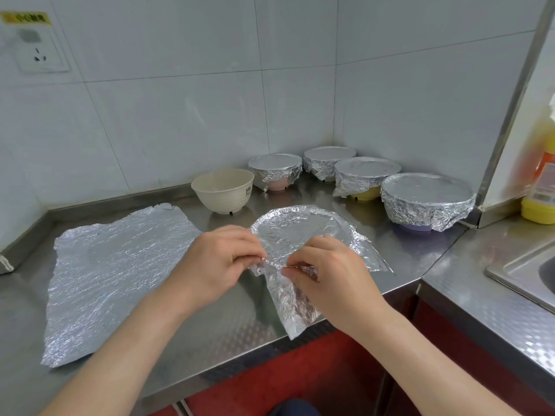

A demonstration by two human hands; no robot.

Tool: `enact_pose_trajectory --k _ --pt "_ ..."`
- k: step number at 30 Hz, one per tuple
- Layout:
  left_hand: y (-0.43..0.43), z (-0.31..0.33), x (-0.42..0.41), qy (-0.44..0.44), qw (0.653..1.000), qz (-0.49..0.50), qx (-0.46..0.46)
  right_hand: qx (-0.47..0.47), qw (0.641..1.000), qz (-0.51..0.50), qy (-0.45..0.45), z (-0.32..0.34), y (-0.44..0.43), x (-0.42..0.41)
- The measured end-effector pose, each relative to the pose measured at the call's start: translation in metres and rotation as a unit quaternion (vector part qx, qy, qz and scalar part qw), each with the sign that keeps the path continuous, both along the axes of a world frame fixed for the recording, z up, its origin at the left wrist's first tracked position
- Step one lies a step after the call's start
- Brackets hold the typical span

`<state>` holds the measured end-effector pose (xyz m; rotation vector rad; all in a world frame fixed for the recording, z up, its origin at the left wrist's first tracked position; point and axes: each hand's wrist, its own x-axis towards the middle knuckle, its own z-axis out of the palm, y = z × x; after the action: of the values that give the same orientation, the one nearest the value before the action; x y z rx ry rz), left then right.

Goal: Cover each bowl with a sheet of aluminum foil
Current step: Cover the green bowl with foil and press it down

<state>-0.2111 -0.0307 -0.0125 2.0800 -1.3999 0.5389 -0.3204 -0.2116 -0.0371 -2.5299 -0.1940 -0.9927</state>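
1. The left hand [216, 262] pinches the near edge of a crumpled foil sheet [297, 232] between its thumb and curled fingers, above the front part of the stainless steel counter [405, 250].
2. The right hand [327, 277] pinches the same edge just beside the left hand, its fingers curled round the foil. The two hands are almost touching.
3. The crumpled foil sheet carries a round, rim-shaped imprint. Its far part spreads away from the hands, and a loose flap hangs under the right hand down towards the counter's front edge. It is not possible to tell whether anything sits beneath it.
4. A flat foil sheet [114, 274] lies spread on the counter to the left, beside the left forearm. It is wrinkled, with a ragged far edge.
5. A cream bowl [222, 190] stands upright and uncovered near the back wall.
6. Four bowls in the corner are already covered, with foil stretched flat over each rim and crimped down the sides:
   - the pink bowl [274, 168] just right of the cream bowl
   - the corner bowl [329, 159] behind it
   - the yellow bowl [365, 174]
   - the purple bowl [426, 199] farthest right
7. A sink [528, 274] and a yellow bottle [540, 187] are at the right, and a wall socket [39, 55] is at the upper left.
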Motion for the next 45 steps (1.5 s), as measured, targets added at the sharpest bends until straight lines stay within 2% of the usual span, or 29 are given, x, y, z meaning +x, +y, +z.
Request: enact_pose_trajectory --k 4,11,14,17,22,27,32,34,38,41,43,45 --pt "0.009 0.002 -0.009 0.044 0.996 0.046 -0.056 -0.01 0.999 0.029 0.044 0.01 -0.012 -0.009" --pt "-0.022 -0.013 -0.04 0.069 0.995 -0.03 -0.059 -0.059 0.997 0.037 0.036 0.013 -0.022 -0.009" --pt "-0.03 -0.019 -0.04 0.055 0.994 -0.032 -0.087 -0.081 0.996 0.037 0.003 0.01 -0.02 -0.005" --pt "-0.031 -0.02 -0.035 0.017 0.997 -0.02 -0.073 -0.085 0.995 0.042 -0.008 0.011 -0.019 -0.002" --pt "-0.026 -0.022 -0.021 -0.049 0.998 0.005 -0.026 -0.057 0.996 0.062 0.039 0.015 -0.028 -0.003" --pt "-0.017 -0.017 -0.017 0.009 0.995 0.057 -0.084 -0.031 0.996 0.046 0.068 0.017 -0.055 -0.008" --pt "-0.036 -0.016 -0.035 0.065 0.996 0.034 -0.059 -0.066 0.996 0.034 0.048 0.012 -0.047 0.0" --pt "-0.042 -0.018 -0.033 0.048 0.997 0.031 -0.057 -0.084 0.996 0.031 0.029 0.01 -0.043 0.003" --pt "-0.048 -0.022 -0.029 -0.071 0.997 0.022 -0.021 -0.115 0.993 0.023 0.001 0.008 -0.039 0.01" --pt "-0.047 -0.025 -0.025 -0.092 0.995 0.032 -0.027 -0.085 0.996 0.002 -0.004 0.004 -0.037 0.011" --pt "-0.045 -0.024 -0.022 -0.084 0.995 0.046 -0.039 -0.027 0.996 -0.05 0.065 -0.002 -0.042 0.007" --pt "-0.042 -0.025 -0.02 -0.067 0.995 0.053 -0.059 0.088 0.982 -0.062 0.153 -0.005 -0.053 -0.001"
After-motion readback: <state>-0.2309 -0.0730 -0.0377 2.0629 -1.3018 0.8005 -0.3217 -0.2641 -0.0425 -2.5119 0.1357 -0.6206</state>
